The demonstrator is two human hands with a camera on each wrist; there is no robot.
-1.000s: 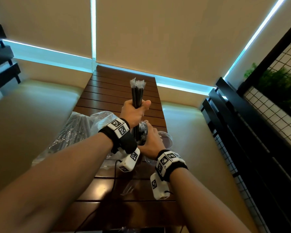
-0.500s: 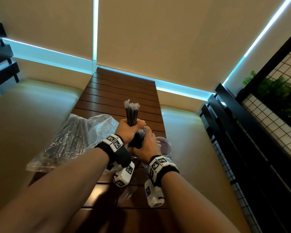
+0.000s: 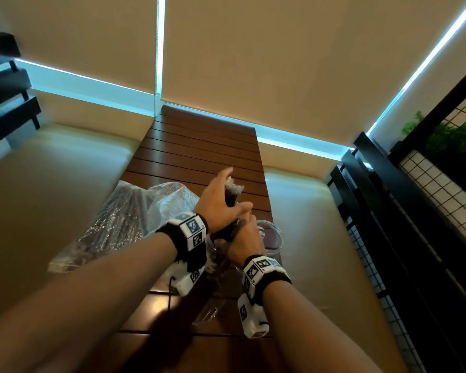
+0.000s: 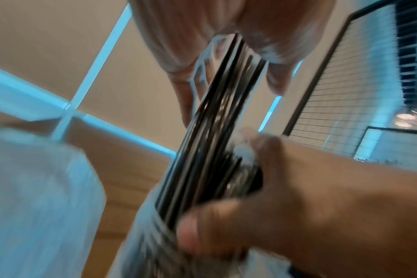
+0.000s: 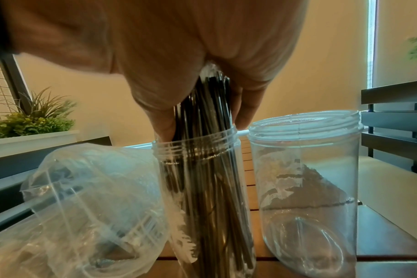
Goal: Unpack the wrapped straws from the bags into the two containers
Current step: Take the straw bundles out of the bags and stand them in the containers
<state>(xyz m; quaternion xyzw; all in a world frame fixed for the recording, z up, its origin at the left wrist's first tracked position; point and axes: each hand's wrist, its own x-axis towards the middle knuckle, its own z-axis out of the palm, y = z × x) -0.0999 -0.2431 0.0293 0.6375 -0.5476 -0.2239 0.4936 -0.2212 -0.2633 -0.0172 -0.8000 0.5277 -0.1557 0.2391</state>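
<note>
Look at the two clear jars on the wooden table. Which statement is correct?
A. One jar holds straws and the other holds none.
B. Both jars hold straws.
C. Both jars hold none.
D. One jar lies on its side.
A: in the right wrist view the wrapped straws stand in the near jar, while the second jar beside it stands upright with no straws in it.
</note>
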